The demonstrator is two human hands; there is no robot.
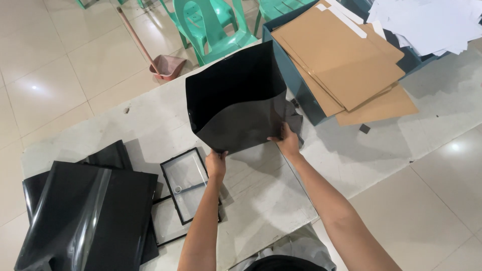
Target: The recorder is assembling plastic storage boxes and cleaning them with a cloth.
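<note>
A black plastic bag (236,95) is held up over the white table (261,200), its mouth spread open toward me. My left hand (216,163) pinches the near lower edge of the bag on the left. My right hand (288,142) grips the same edge on the right. Below my left arm lie black picture frames with clear panes (183,185), flat on the table, with a small white ring on the upper pane.
A stack of glossy black bags (85,216) lies at the table's left end. A teal box (301,85) carries brown cardboard sheets (341,55); white papers (427,22) lie beyond. Green plastic chairs (211,25) and a dustpan (168,65) stand on the tiled floor.
</note>
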